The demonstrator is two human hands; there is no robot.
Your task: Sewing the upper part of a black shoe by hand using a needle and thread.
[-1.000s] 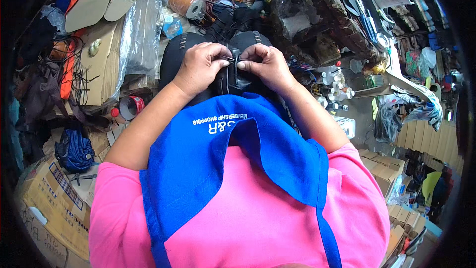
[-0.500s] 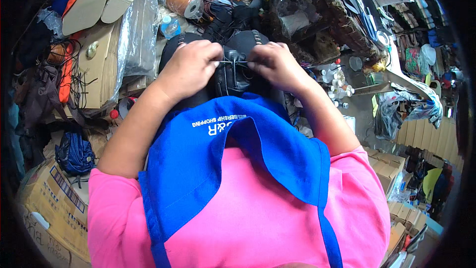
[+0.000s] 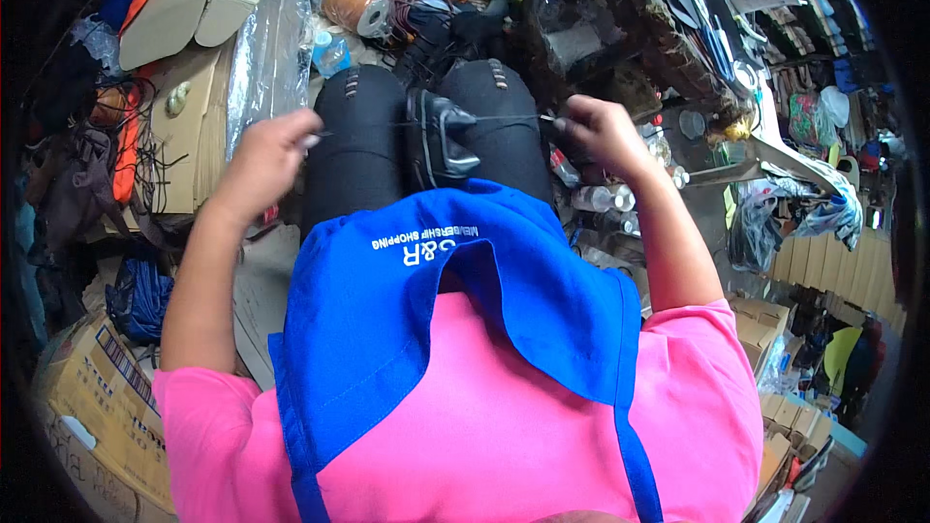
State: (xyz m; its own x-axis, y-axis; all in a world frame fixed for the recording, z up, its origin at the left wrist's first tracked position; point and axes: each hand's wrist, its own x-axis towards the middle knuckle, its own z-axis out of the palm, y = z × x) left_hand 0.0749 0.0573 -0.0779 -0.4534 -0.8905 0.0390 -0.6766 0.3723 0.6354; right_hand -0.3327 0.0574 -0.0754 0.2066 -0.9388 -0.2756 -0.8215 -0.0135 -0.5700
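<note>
A black leather shoe (image 3: 444, 140) is held between my knees, its opening and sole edge showing. A thin dark thread (image 3: 504, 118) runs from the shoe out to both sides. My left hand (image 3: 276, 147) is closed at the thread's left end, out beyond my left thigh; it is slightly blurred. Over on the right, my right hand (image 3: 603, 131) pinches the other end, where a small pale tip shows at the fingers. Whether either hand also holds a needle is too small to tell.
Flattened cardboard (image 3: 199, 126) and clear plastic sheeting lie on the left. Ahead are an orange thread spool (image 3: 356, 8), a plastic bottle (image 3: 331, 53) and tangled cords. Small bottles (image 3: 605, 198) stand to the right of my thigh. A printed carton (image 3: 116, 407) sits at the lower left.
My hands have moved apart from close over the shoe to either side of my thighs, drawing the thread out. The shoe has turned or tilted slightly between my knees.
</note>
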